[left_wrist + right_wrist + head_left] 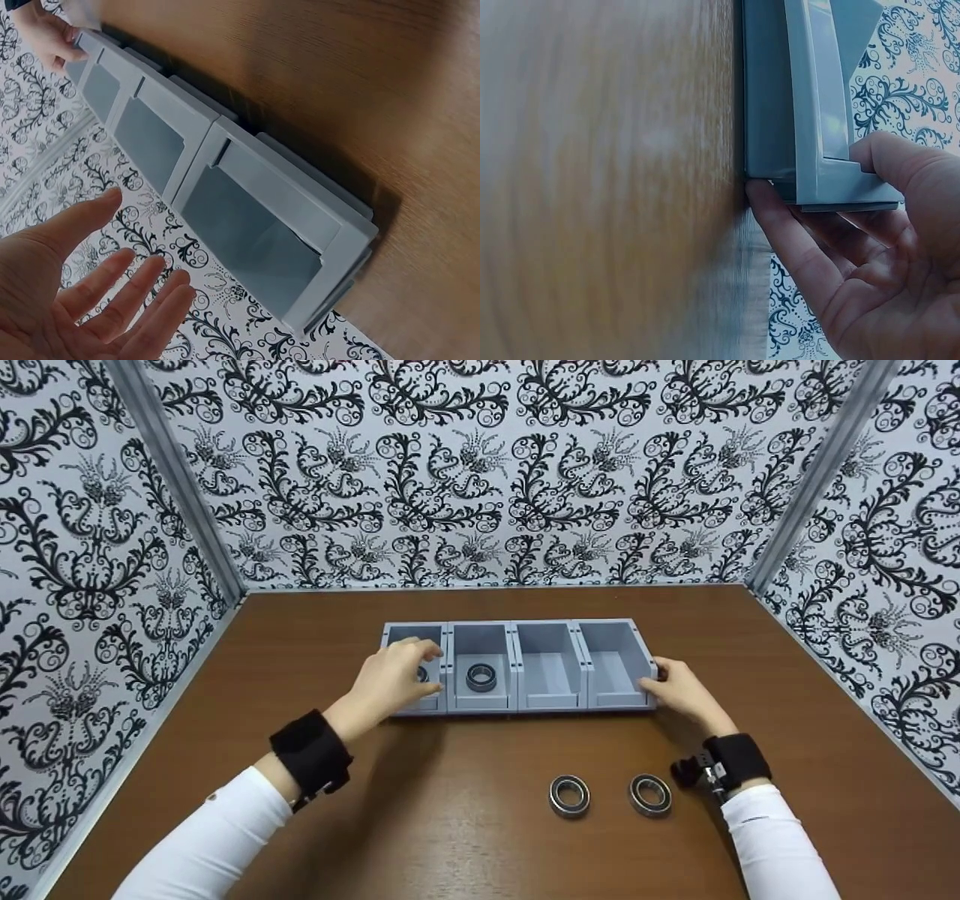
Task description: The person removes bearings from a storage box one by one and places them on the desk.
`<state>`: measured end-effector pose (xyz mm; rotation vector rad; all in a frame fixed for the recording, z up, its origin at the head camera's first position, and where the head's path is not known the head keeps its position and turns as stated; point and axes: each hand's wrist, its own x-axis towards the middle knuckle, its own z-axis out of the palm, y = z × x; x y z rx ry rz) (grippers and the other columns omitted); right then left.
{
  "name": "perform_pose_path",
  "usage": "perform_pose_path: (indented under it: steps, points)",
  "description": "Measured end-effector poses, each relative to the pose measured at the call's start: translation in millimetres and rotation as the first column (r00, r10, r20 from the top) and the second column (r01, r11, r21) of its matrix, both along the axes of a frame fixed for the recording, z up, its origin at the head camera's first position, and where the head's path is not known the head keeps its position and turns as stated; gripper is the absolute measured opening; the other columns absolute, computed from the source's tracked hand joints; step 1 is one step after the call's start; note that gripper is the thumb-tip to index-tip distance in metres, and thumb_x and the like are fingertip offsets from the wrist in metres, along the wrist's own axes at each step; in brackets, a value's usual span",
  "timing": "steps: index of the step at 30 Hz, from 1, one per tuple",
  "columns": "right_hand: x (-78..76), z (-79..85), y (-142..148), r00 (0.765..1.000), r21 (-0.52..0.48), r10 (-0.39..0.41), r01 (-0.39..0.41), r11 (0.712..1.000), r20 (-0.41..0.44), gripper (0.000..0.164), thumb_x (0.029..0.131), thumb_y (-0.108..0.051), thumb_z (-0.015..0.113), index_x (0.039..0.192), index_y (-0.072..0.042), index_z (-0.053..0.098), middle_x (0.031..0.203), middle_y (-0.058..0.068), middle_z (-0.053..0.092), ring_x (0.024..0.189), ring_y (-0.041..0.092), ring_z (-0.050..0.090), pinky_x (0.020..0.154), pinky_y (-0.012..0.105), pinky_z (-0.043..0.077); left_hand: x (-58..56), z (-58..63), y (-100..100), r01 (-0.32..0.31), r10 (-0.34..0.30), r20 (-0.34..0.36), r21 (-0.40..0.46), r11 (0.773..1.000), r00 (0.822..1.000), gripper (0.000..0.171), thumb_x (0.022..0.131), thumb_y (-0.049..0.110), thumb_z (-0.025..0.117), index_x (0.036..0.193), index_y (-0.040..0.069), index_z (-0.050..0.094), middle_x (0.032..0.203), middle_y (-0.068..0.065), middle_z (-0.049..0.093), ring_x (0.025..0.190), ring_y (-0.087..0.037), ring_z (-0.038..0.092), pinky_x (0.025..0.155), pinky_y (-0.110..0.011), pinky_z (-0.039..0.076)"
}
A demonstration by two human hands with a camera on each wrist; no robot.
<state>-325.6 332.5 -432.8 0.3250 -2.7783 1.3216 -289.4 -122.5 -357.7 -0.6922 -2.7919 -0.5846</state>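
Grey bins [553,703], four in a joined row, stand toward the far side of the brown worktop [480,765]. Over the leftmost bin [427,706] hovers the left hand [390,671], its grip apart with nothing between thumb and fingers; a partly hidden bearing [423,676] lies inside that bin. A second bearing [481,688] lies in the next bin to the right. At the row's right end, the right hand [682,690] has its grip clamped on the rightmost bin [621,702], thumb over the rim. Nearer, right of centre, a third bearing [571,812] and a fourth bearing [649,811] lie apart from each other.
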Motion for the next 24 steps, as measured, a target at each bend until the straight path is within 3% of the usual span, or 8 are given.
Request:
perform_pose_path:
  steps: [15, 24]
  points:
    - [0.4, -1.5, -1.1, 1.0, -0.028, -0.017, 0.017, 0.999, 0.014, 0.04, 0.095, 0.002, 0.063, 0.13, 0.02, 0.055, 0.087, 0.009, 0.067, 0.067, 0.007, 0.058, 0.055, 0.02, 0.049, -17.3, -1.6, 25.9, 0.109, -0.109, -0.019, -0.02, 0.994, 0.994, 0.047, 0.086, 0.012, 0.087, 0.129, 0.001, 0.068, 0.127, -0.016, 0.07, 0.115, -0.035, 0.068, 0.099, -0.048, 0.057]
    - [-1.1, -1.0, -0.9, 1.0, -0.027, -0.003, 0.003, 1.0, 0.013, 0.041, 0.096, 0.002, 0.062, 0.13, 0.022, 0.054, 0.099, 0.022, 0.07, 0.076, 0.01, 0.062, 0.06, 0.02, 0.053, -24.0, -10.9, 43.1, 0.119, -0.118, 0.018, -0.018, 0.993, 0.993, 0.046, 0.086, 0.009, 0.087, 0.128, 0.0, 0.069, 0.126, -0.017, 0.07, 0.116, -0.036, 0.066, 0.1, -0.05, 0.056]
